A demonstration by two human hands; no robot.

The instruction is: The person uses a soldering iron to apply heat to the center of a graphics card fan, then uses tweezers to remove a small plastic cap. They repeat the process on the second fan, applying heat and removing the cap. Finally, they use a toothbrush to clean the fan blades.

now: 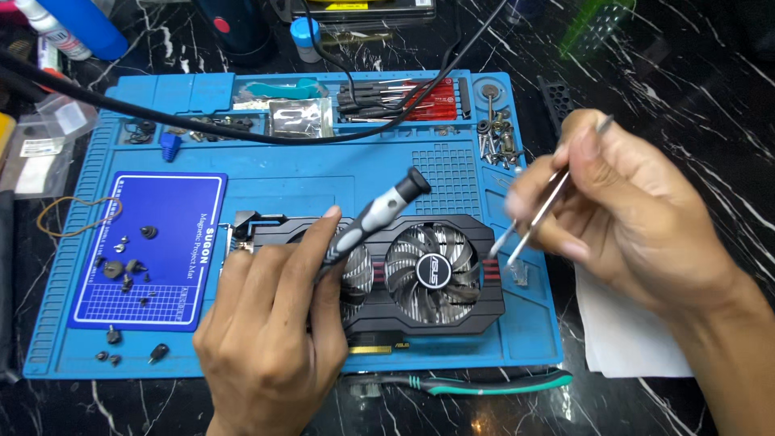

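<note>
Dual-fan graphics card flat on blue work mat. Left hand clenched around grey-black screwdriver over card; right hand pinching metal tweezers at card's right edge. Mat tray slots: loose screws top right, silver foil packet top centre. Dark-blue rectangular magnetic pad left, small screws on it.

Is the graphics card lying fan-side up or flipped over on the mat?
Fan-side up. The graphics card lies flat on the blue repair mat, its black shroud and both fans facing the camera.
</note>
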